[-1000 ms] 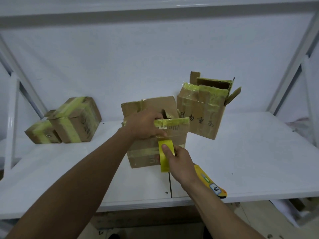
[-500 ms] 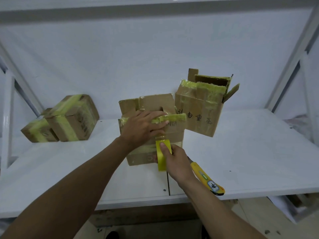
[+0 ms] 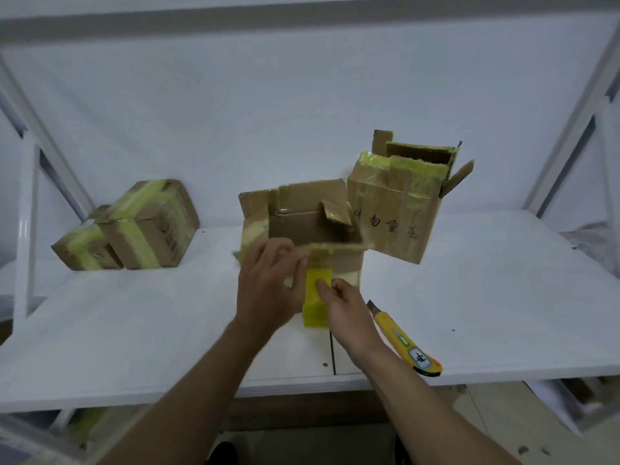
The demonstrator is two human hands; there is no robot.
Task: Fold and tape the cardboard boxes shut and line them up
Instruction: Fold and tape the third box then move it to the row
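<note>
Pinching a strip of yellow tape (image 3: 316, 298) with the right hand (image 3: 347, 308), thumb on top, against the front wall of the middle box (image 3: 303, 226). Resting the left hand (image 3: 268, 285) just left of the tape, fingertips up at the box's front rim; too blurred to tell whether gripping or only touching.

Half a second ago, pressing the top flap down with that left hand; now off the top and lower on the front wall, with flaps up and the inside showing. Same pinch on the tape as before.

Directly behind both hands, on the white table (image 3: 503, 297): the box, with a taller box (image 3: 394, 209), also open, just beside it on the right. Well to the left, two taped boxes (image 3: 151, 226) side by side. Just right of the right wrist, a yellow knife (image 3: 406, 344) near the table's front edge.
</note>
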